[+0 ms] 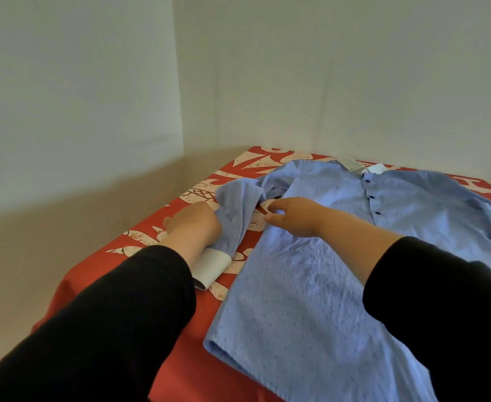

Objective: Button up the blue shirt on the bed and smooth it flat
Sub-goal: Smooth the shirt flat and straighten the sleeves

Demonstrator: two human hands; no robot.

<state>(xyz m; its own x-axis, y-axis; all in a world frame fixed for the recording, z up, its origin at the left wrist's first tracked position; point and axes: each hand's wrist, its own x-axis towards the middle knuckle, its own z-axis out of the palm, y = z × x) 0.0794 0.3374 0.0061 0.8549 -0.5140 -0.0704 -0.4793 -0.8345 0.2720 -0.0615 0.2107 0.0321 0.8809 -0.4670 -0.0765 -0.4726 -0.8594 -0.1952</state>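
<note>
**Blue shirt on the bed, sleeve in hand**

The blue shirt [311, 285] lies front-up on the red patterned bed [99, 265], long axis running from near hem to far collar at the wall. The left hand [195, 224] grips its bunched left sleeve [235, 210]; the right hand [290, 214], fingers curled, pinches the shirt's side edge.

Blue shirt [311, 285] lies, seemingly buttoned, on red bed [99, 265]
</note>
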